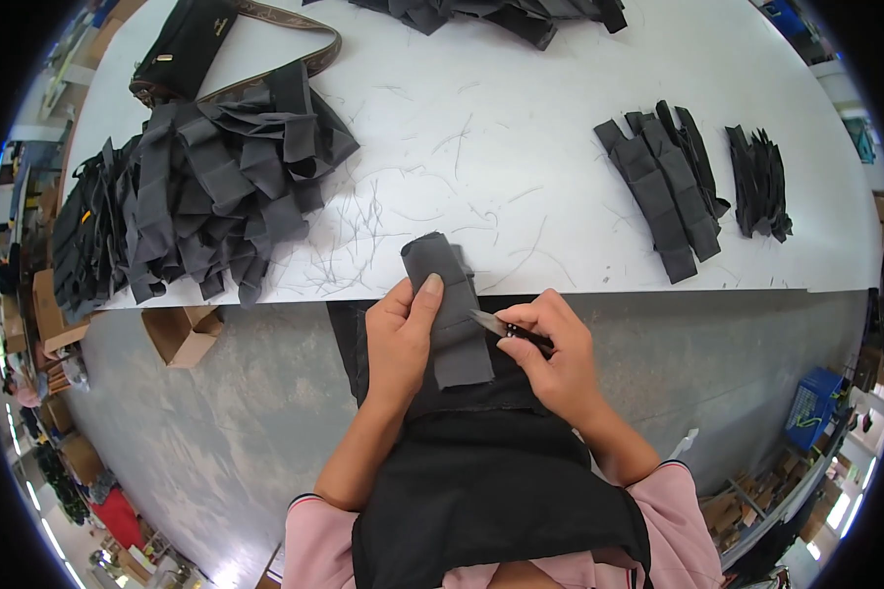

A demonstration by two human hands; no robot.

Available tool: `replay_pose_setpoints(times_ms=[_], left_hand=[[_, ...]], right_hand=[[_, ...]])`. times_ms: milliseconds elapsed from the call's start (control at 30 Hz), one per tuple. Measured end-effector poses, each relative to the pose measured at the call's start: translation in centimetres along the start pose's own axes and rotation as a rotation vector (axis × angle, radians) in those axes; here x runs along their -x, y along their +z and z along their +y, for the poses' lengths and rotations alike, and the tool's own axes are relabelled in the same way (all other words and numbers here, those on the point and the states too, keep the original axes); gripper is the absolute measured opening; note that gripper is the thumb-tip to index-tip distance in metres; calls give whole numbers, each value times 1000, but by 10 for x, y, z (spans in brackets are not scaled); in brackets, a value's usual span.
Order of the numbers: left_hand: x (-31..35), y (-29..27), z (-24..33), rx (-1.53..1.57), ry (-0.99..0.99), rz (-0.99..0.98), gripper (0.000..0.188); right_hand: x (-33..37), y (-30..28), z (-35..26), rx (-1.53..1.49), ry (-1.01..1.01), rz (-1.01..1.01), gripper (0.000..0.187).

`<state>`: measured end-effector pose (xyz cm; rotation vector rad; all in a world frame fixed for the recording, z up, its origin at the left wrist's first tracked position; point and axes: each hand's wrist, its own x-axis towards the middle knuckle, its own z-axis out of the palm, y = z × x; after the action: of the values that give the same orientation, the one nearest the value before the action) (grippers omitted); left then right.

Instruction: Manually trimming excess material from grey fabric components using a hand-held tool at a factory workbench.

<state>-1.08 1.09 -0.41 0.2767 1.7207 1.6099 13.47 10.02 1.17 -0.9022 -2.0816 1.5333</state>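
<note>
My left hand (pixel 400 332) grips a dark grey fabric strip (pixel 454 339) along its left side, thumb on top. The strip hangs over the table's near edge, above my black apron. In my right hand (pixel 556 355) is a pair of thread snips (pixel 518 334) with black handles. Their pale blades point left and meet the strip's right edge; whether they touch a thread is too small to tell. On the table to the left lies a large heap of similar grey strips (pixel 216 167). Flatter strips (pixel 658 187) lie in a stack at the right.
The white table (pixel 540 88) carries scattered thread ends (pixel 344 231). A black handbag (pixel 189 44) with a patterned strap sits at the far left. A small dark bundle (pixel 758 184) lies at the far right, more strips (pixel 491 15) at the back. An open cardboard box (pixel 182 336) stands on the floor.
</note>
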Motion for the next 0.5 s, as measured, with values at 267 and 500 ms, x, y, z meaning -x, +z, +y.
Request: replay_pose_setpoints(times_ms=[267, 500], left_hand=[[0, -4, -1, 262, -162, -29, 22], [0, -9, -8, 145, -74, -5, 21]], right_hand=[[-5, 0, -4, 65, -175, 11, 20], [-3, 1, -15, 171, -164, 54, 24]])
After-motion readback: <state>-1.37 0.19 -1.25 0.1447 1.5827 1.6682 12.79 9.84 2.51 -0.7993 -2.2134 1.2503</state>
